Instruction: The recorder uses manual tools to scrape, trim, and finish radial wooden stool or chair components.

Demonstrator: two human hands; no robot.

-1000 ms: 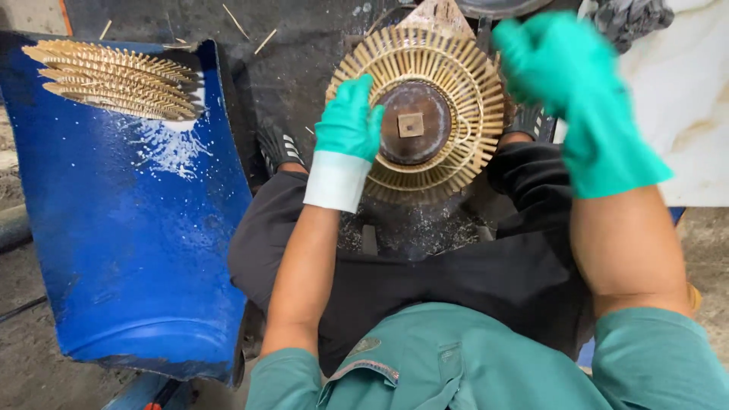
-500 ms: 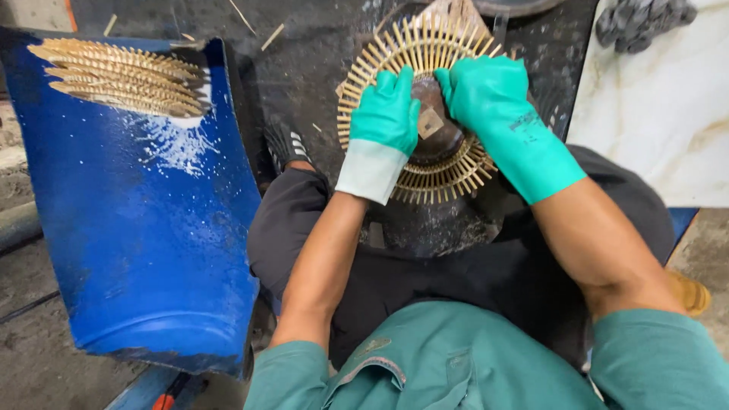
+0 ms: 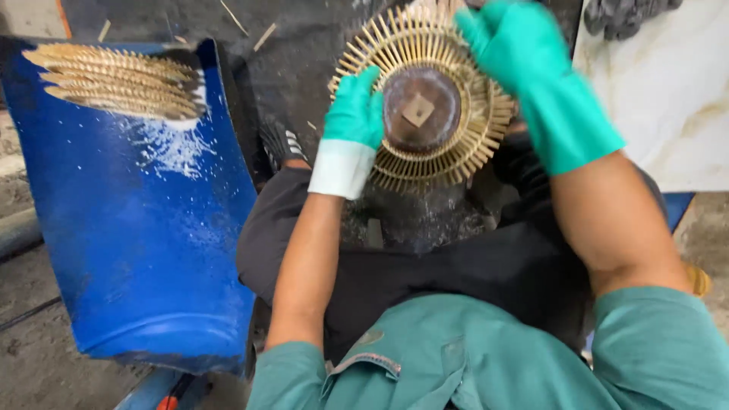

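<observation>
A round wheel of radiating bamboo sticks [image 3: 463,144] with a dark centre disc [image 3: 421,110] and a small square peg sits above my lap. My left hand [image 3: 355,114], in a green glove with a white cuff, grips the wheel's left rim. In a matching green glove, my right hand [image 3: 524,72] is blurred and rests over the wheel's upper right edge. Whether that hand clasps the sticks or only presses on them is unclear. I sit with dark trousers and a green shirt below the wheel.
A curved blue plastic sheet [image 3: 152,250] lies at my left, dusted with white powder. A stack of finished bamboo-stick pieces [image 3: 114,80] rests on its upper end. A pale marbled slab [image 3: 668,99] stands at the right. Loose sticks lie on the dark ground.
My right hand came down from the upper right onto the wheel, then slid to its upper right edge. The left hand stayed on the left rim. The view shifted slightly.
</observation>
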